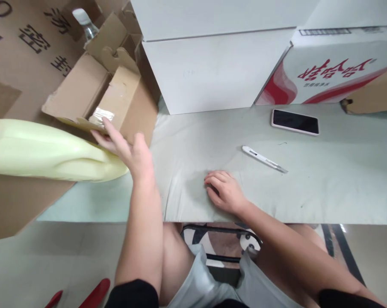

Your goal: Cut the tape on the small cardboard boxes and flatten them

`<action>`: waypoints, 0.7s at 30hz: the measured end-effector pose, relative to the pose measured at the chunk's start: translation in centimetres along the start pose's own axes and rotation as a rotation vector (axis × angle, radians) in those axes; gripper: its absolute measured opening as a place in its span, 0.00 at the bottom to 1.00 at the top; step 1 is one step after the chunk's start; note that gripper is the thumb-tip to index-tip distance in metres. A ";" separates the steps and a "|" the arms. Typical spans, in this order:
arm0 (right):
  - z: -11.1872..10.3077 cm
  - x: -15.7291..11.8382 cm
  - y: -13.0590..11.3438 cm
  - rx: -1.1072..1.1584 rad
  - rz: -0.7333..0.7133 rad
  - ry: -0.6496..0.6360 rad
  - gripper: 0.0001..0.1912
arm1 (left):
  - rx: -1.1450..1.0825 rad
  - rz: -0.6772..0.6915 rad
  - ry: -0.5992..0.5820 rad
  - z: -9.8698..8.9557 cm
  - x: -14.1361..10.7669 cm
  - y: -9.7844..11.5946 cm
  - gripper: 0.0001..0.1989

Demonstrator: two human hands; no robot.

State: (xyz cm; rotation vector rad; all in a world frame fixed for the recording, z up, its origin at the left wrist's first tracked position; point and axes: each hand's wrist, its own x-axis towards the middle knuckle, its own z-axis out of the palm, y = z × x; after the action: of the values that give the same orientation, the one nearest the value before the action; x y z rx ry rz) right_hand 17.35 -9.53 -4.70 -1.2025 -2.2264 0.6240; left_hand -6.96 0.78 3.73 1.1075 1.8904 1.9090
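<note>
My left hand [129, 149] is at the front edge of an open brown cardboard box [132, 102] on the left, its fingers apart and reaching over the rim beside a small stack of white items [101, 116]. Whether the fingertips touch the white items is hard to tell. My right hand [224, 191] rests on the pale green tabletop [193, 149] near its front edge, fingers curled, with nothing visible in them. Beyond it to the right lies a white utility knife [264, 160], and farther back a phone [295, 122] with a dark screen and pink edge.
A pale yellow, glossy rounded object [52, 149] juts in from the left beside my left hand. White cartons [209, 72] line the back, one with red print [328, 72]. A clear bottle [86, 23] stands behind the brown box. Another cardboard box [373, 96] is at right.
</note>
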 end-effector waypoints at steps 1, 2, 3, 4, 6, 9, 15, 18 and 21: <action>0.0 0.0 0.0 0.003 0.001 0.000 0.09 | -0.011 -0.031 -0.002 0.0 -0.1 0.1 0.49; 0.1 0.0 0.1 0.005 0.002 -0.002 0.09 | -0.011 -0.037 0.000 -0.1 -0.2 0.3 0.51; 0.1 0.0 0.1 0.006 0.001 -0.004 0.09 | -0.006 -0.016 0.000 -0.2 -0.5 0.5 0.52; 0.1 0.0 0.1 0.006 0.000 -0.006 0.08 | -0.004 0.023 -0.006 -0.4 -0.9 0.7 0.53; 0.2 0.0 0.1 0.001 -0.001 -0.008 0.08 | -0.024 0.140 -0.035 -0.7 -1.7 1.1 0.55; 0.2 0.1 0.0 -0.013 0.004 -0.008 0.08 | -0.108 0.256 -0.076 -0.8 -2.5 1.6 0.57; 0.3 0.1 0.0 -0.037 0.003 -0.008 0.09 | -0.169 0.410 -0.032 -0.8 -3.0 2.8 0.55; 0.3 0.1 0.0 -0.047 -0.002 -0.009 0.09 | -0.166 0.504 -0.058 -0.9 -3.0 2.6 0.51; 0.4 0.2 0.0 -0.069 0.001 -0.009 0.09 | -0.183 0.664 -0.032 -1.1 -2.3 1.9 0.49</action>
State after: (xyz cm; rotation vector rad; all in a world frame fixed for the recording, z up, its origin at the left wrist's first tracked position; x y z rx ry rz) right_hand 17.04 -9.41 -4.93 -1.2371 -2.2721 0.5578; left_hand -5.50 -1.82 4.81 1.8466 1.3846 2.2975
